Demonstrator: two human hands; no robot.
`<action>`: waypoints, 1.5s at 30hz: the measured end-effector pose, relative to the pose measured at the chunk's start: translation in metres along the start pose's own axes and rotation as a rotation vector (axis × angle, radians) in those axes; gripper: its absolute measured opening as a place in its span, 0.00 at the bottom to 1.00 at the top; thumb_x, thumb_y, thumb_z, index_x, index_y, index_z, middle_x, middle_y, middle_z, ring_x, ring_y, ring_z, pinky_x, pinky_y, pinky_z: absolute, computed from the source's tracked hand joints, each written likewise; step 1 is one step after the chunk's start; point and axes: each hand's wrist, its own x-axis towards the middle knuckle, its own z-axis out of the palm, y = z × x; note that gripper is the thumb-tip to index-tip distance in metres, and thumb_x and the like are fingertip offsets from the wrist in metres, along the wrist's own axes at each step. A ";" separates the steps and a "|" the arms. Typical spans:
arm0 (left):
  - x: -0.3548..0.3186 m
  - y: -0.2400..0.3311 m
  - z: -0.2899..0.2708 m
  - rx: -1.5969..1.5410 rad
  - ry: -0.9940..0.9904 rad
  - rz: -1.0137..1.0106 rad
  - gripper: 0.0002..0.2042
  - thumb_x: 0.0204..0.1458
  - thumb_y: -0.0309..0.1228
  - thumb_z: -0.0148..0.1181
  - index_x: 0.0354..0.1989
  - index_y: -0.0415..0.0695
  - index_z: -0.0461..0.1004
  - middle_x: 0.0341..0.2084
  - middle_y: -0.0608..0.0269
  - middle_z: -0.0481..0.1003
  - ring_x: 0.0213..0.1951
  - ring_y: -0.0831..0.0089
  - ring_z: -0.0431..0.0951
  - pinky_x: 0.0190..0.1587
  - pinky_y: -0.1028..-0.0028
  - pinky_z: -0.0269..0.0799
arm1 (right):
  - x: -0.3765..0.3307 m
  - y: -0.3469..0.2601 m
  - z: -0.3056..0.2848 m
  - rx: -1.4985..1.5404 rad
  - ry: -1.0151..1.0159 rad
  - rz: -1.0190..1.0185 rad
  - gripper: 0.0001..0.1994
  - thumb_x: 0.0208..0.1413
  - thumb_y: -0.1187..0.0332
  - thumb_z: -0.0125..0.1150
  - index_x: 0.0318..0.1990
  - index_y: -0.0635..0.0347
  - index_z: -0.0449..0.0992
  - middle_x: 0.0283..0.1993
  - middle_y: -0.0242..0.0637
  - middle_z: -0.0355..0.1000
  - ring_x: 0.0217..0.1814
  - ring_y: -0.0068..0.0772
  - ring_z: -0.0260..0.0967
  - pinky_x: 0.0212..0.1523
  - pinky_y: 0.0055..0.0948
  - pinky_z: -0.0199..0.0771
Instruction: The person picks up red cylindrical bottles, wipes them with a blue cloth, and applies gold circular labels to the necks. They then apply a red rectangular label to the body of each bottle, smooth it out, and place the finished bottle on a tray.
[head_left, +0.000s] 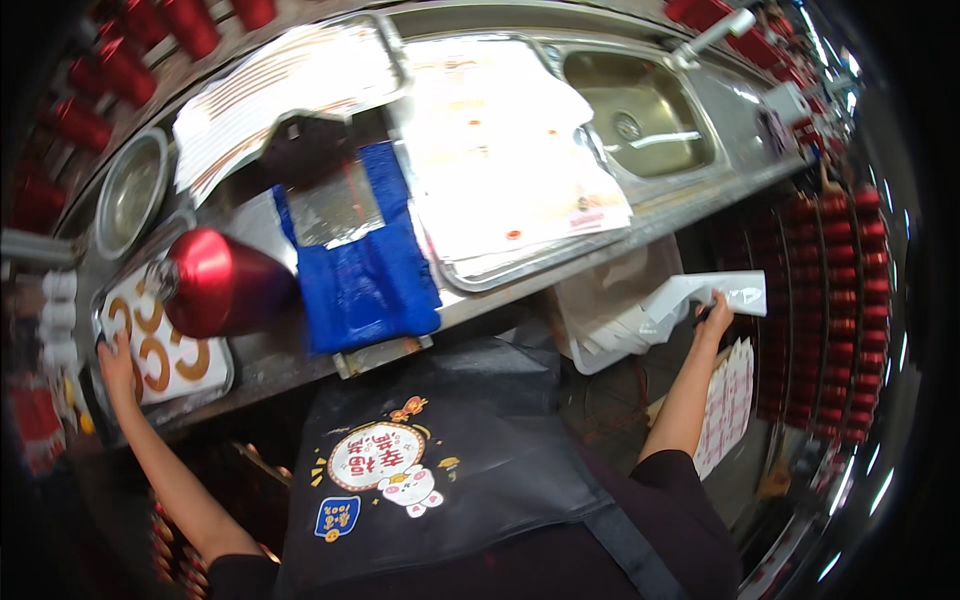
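At the far left, my left hand [116, 362] rests at the edge of a metal tray [220, 385], its fingers stretched out over a white sheet [190, 352] with brown ring-shaped pieces. Beside that tray lies a shiny red metal vessel [225, 285] with a rounded body. On the right, my right hand [714, 316] is closed on a white glossy sheet [742, 294], which trails left over a translucent bin [585, 350] with white scraps in it. Something small and dark shows at my right fingers; I cannot make out what.
A blue cloth or plastic bundle [365, 285] lies on the metal counter's front. Behind are white printed sheets on a tray [500, 150], more striped sheets [290, 90], a metal bowl [133, 190] and a sink [640, 115]. Red cylinders stand in a rack [825, 310] at right.
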 end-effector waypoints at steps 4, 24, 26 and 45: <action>-0.041 0.039 -0.005 0.097 0.129 0.073 0.28 0.60 0.52 0.60 0.52 0.35 0.71 0.50 0.32 0.75 0.53 0.37 0.75 0.53 0.51 0.72 | 0.053 0.100 -0.031 -0.418 0.042 0.429 0.34 0.46 0.43 0.73 0.59 0.49 0.76 0.56 0.39 0.76 0.50 0.42 0.72 0.42 0.49 0.70; -0.036 0.104 -0.026 0.230 0.058 -0.287 0.37 0.43 0.48 0.76 0.58 0.39 0.69 0.54 0.44 0.76 0.61 0.46 0.72 0.62 0.56 0.70 | -0.273 -0.166 0.285 0.012 -0.708 -0.819 0.21 0.69 0.75 0.53 0.68 0.63 0.68 0.41 0.24 0.70 0.27 0.08 0.49 0.27 0.12 0.46; -0.031 0.112 -0.033 0.234 -0.009 -0.342 0.38 0.43 0.47 0.76 0.59 0.39 0.68 0.55 0.43 0.75 0.62 0.47 0.71 0.62 0.56 0.70 | -0.311 -0.161 0.308 0.048 -0.859 -0.815 0.22 0.67 0.77 0.54 0.68 0.63 0.68 0.38 0.23 0.69 0.24 0.07 0.45 0.24 0.12 0.40; -0.018 0.139 -0.045 0.181 -0.152 -0.502 0.48 0.34 0.45 0.83 0.63 0.38 0.60 0.61 0.48 0.73 0.65 0.48 0.70 0.65 0.51 0.64 | -0.385 -0.127 0.340 -0.124 -1.170 -0.670 0.24 0.64 0.77 0.55 0.68 0.65 0.68 0.48 0.39 0.74 0.50 0.26 0.70 0.56 0.25 0.68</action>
